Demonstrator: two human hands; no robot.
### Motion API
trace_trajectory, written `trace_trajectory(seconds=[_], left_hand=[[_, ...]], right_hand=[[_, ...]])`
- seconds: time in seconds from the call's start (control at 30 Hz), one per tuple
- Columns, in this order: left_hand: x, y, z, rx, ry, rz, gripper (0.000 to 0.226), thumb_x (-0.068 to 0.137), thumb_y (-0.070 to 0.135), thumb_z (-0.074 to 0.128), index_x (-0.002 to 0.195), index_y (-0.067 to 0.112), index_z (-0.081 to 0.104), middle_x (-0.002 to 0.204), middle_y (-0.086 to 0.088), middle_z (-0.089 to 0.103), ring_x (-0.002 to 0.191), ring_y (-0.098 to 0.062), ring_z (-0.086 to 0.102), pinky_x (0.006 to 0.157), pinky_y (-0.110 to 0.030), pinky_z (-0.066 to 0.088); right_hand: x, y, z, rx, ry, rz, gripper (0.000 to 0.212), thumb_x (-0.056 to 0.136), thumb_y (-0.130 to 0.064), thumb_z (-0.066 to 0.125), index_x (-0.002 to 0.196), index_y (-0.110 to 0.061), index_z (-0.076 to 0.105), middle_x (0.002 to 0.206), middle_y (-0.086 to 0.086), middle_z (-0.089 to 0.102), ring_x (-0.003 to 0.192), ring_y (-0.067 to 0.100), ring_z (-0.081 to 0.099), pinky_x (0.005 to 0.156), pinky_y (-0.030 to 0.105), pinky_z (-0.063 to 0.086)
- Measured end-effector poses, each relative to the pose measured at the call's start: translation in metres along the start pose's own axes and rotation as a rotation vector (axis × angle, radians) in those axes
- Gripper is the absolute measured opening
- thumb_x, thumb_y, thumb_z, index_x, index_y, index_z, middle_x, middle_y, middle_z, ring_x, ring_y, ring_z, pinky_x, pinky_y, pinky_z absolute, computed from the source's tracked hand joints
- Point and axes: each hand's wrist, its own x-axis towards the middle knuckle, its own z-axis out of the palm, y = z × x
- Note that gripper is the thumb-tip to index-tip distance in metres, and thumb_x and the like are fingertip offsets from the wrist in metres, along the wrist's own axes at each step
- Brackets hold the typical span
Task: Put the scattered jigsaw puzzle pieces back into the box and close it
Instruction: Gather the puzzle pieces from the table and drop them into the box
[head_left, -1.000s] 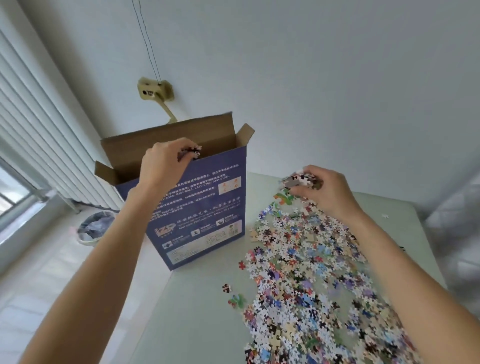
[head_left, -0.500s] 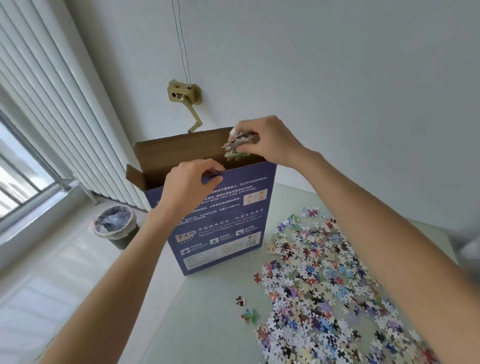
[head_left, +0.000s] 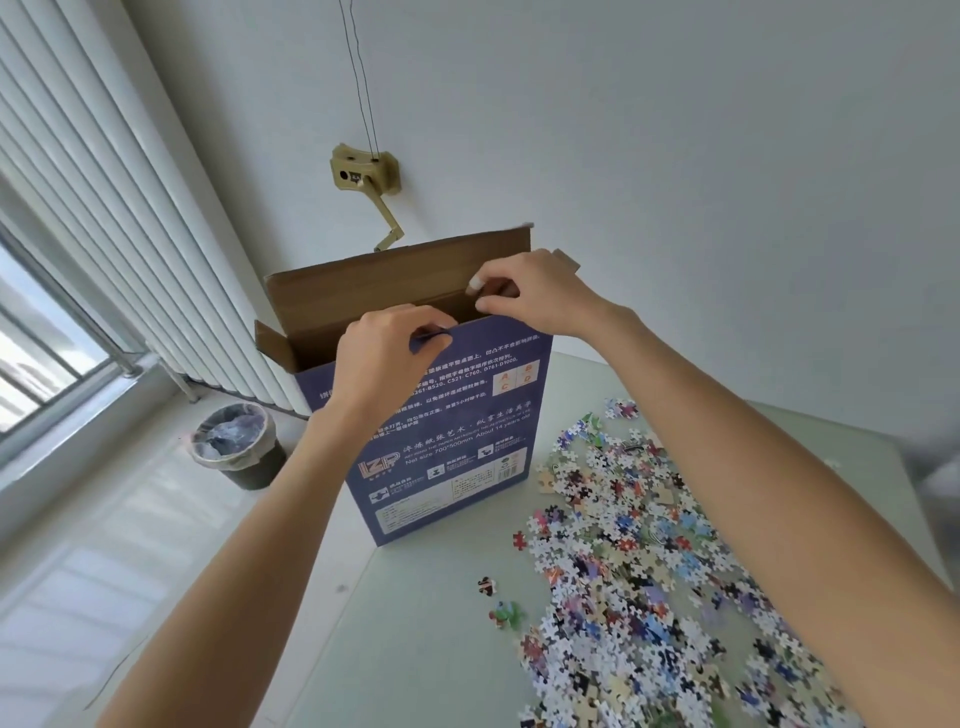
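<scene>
A tall blue puzzle box (head_left: 457, 431) stands upright near the left edge of the pale green table (head_left: 415, 660), its brown top flaps open. My left hand (head_left: 387, 358) pinches the top edge of the box's front wall. Just to its right, my right hand (head_left: 530, 296) hovers over the opening with thumb and forefinger apart, and I see no pieces in it. Several loose jigsaw pieces (head_left: 649, 571) lie in a wide heap on the table to the right of the box. A few stray pieces (head_left: 487, 586) lie apart in front of the box.
The table's left edge runs just below the box, with floor beyond it. A lined waste bin (head_left: 234, 441) stands on the floor left of the box. White vertical blinds (head_left: 104, 208) cover the window at left. A crank fitting (head_left: 363, 174) hangs on the wall behind the box.
My right hand carried a handful of pieces from the heap up to the box opening, and the pieces no longer show in it. My left hand let its pieces go and took the box's front edge.
</scene>
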Motion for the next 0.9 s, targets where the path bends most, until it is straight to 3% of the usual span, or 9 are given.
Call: trace_trajectory(seconds=[0.2, 0.33, 0.43, 0.57, 0.7, 0.8, 0.9], left_hand=[[-0.003, 0.001, 0.000, 0.011, 0.007, 0.021, 0.018, 0.087, 0.022, 0.064, 0.104, 0.023, 0.070, 0.095, 0.003, 0.070, 0.081, -0.012, 0.062, 0.066, -0.020, 0.045], [-0.007, 0.006, -0.001, 0.078, 0.069, 0.107, 0.020, 0.086, 0.025, 0.064, 0.105, 0.022, 0.068, 0.098, 0.003, 0.069, 0.086, -0.016, 0.063, 0.066, -0.027, 0.049], [-0.014, 0.014, 0.000, 0.178, 0.197, 0.214, 0.018, 0.089, 0.025, 0.061, 0.104, 0.018, 0.068, 0.098, 0.002, 0.070, 0.089, -0.017, 0.062, 0.065, -0.022, 0.043], [-0.038, 0.029, 0.024, 0.078, 0.227, 0.380, 0.018, 0.090, 0.022, 0.056, 0.099, 0.015, 0.070, 0.091, 0.001, 0.071, 0.085, -0.015, 0.063, 0.066, -0.019, 0.046], [-0.078, 0.040, 0.077, -0.111, -0.023, 0.291, 0.017, 0.087, 0.020, 0.059, 0.101, 0.019, 0.069, 0.089, 0.007, 0.070, 0.080, -0.008, 0.062, 0.064, -0.023, 0.054], [-0.113, 0.041, 0.127, -0.176, -0.438, 0.025, 0.029, 0.088, 0.026, 0.062, 0.117, 0.022, 0.061, 0.102, 0.006, 0.067, 0.083, -0.002, 0.055, 0.074, -0.023, 0.053], [-0.150, 0.033, 0.180, -0.076, -0.804, -0.133, 0.057, 0.083, 0.040, 0.066, 0.134, 0.025, 0.044, 0.127, 0.001, 0.054, 0.103, -0.010, 0.053, 0.091, -0.027, 0.047]], right_hand=[[-0.020, 0.003, 0.007, -0.066, 0.092, -0.086, 0.021, 0.092, -0.030, 0.055, 0.106, -0.018, 0.066, 0.106, -0.003, 0.067, 0.097, 0.011, 0.059, 0.076, 0.026, 0.048], [-0.043, 0.006, 0.013, -0.121, 0.350, -0.178, 0.020, 0.090, -0.024, 0.057, 0.107, -0.016, 0.066, 0.106, -0.002, 0.067, 0.099, 0.013, 0.058, 0.080, 0.028, 0.051], [-0.080, 0.013, 0.023, -0.140, 0.495, -0.228, 0.022, 0.090, -0.021, 0.056, 0.105, -0.010, 0.066, 0.103, 0.002, 0.068, 0.098, 0.016, 0.059, 0.082, 0.022, 0.047], [-0.151, 0.041, 0.064, -0.103, 0.406, -0.094, 0.022, 0.088, -0.017, 0.056, 0.104, -0.007, 0.067, 0.098, 0.005, 0.069, 0.091, 0.017, 0.063, 0.079, 0.024, 0.051], [-0.222, 0.073, 0.113, -0.041, 0.188, 0.249, 0.023, 0.087, -0.010, 0.062, 0.110, -0.009, 0.066, 0.105, 0.007, 0.067, 0.094, 0.020, 0.063, 0.082, 0.031, 0.054], [-0.270, 0.098, 0.147, -0.003, -0.079, 0.560, 0.036, 0.092, -0.022, 0.055, 0.127, -0.013, 0.054, 0.126, 0.004, 0.055, 0.119, 0.022, 0.048, 0.096, 0.032, 0.043], [-0.306, 0.118, 0.171, -0.037, -0.289, 0.784, 0.060, 0.088, -0.036, 0.059, 0.139, -0.017, 0.036, 0.143, 0.008, 0.035, 0.132, 0.027, 0.030, 0.107, 0.039, 0.034]])
